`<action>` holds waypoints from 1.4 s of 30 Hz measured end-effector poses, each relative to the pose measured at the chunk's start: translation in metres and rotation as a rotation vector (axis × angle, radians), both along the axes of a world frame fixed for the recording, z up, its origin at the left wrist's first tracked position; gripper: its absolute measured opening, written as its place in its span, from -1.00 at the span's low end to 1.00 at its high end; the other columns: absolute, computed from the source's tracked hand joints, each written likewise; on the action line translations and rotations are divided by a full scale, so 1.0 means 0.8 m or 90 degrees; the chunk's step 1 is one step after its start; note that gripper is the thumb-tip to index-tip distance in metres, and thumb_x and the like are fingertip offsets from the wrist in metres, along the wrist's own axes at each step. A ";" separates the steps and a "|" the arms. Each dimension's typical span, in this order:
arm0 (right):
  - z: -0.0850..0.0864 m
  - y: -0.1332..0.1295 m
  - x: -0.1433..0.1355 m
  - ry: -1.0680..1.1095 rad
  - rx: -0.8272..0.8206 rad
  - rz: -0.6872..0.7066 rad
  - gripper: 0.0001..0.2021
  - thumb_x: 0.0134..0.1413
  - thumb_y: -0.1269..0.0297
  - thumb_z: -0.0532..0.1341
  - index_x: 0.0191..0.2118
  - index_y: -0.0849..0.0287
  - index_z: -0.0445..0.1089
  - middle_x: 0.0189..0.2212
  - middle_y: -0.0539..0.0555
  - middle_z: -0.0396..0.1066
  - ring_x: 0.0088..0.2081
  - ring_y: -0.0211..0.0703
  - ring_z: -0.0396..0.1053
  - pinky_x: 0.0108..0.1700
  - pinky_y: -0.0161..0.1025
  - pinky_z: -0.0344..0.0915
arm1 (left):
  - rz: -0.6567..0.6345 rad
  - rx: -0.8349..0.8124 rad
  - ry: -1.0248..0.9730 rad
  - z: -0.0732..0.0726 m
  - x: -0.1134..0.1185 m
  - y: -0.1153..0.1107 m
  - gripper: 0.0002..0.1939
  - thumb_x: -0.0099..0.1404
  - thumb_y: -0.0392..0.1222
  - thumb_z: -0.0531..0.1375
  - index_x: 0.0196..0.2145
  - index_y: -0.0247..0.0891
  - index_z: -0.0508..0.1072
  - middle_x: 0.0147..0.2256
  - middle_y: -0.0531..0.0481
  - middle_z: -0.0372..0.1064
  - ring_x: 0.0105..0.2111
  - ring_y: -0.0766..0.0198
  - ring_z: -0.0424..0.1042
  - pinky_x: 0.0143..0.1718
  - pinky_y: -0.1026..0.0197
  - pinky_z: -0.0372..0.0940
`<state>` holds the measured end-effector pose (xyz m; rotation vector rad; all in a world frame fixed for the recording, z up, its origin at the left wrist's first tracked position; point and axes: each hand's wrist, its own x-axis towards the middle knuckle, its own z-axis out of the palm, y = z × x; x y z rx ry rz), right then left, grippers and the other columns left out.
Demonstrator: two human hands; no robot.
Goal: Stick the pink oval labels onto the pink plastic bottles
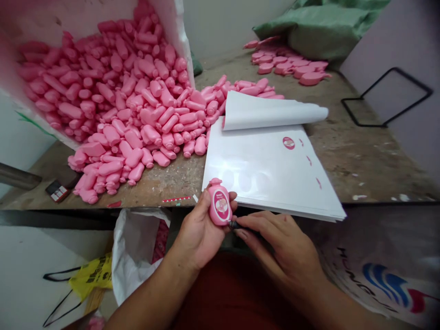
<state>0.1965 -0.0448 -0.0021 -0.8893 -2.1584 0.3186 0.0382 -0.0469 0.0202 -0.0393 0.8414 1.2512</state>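
Note:
In my left hand is a small pink toy bottle, gripped between thumb and fingers with its cap end pointing away from me. An oval magenta and white label reading "BABY" lies on its front. My right hand is pinched at the bottle's lower right edge. Between or on its fingertips is a small dark piece that I cannot make out. Just beyond both hands lies a stack of white label sheets; one oval label is left on the top sheet, near a few small pink slivers.
An open white foam box spills a large heap of pink bottles onto the worn table. Flat pink pieces lie by a green sack. A black wire frame stands right. Below the edge hangs a white bag.

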 end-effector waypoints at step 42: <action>-0.014 0.020 0.025 -0.103 0.120 0.059 -0.67 0.33 0.46 0.11 -0.02 -0.04 0.55 -0.35 0.02 0.55 -0.40 -0.22 0.41 -0.36 -0.21 0.14 | -0.091 -0.014 -0.010 -0.012 0.011 0.001 -0.72 0.47 -0.14 0.07 0.03 -0.22 0.46 -0.32 -0.08 0.48 -0.40 0.35 0.47 -0.33 0.34 0.33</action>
